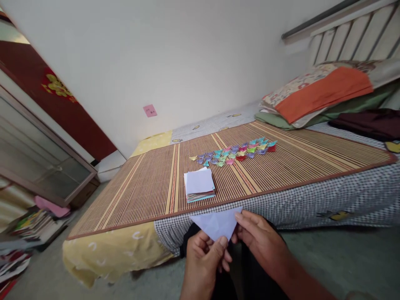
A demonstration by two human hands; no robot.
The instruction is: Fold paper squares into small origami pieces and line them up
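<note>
A pale lavender sheet of paper [215, 223], folded into a triangle with its point downward, is held up in front of the bed edge. My left hand [206, 254] pinches it near the lower point, thumb on the front face. At its right corner my right hand [256, 231] grips the paper between thumb and fingers. Just beyond, on the bamboo mat, lies a stack of square paper [200, 182] with a pale sheet on top. Behind the stack, several small folded paper pieces [233, 155] in many colours stand in rows.
The bamboo mat [140, 187] covers a bed with a checked and yellow sheet [115, 250]. Folded bedding [325, 98] and dark cloth [368, 123] lie at the right. A pink note [150, 111] is on the wall. A glass-panelled door [37, 141] and piled papers [31, 225] are at left.
</note>
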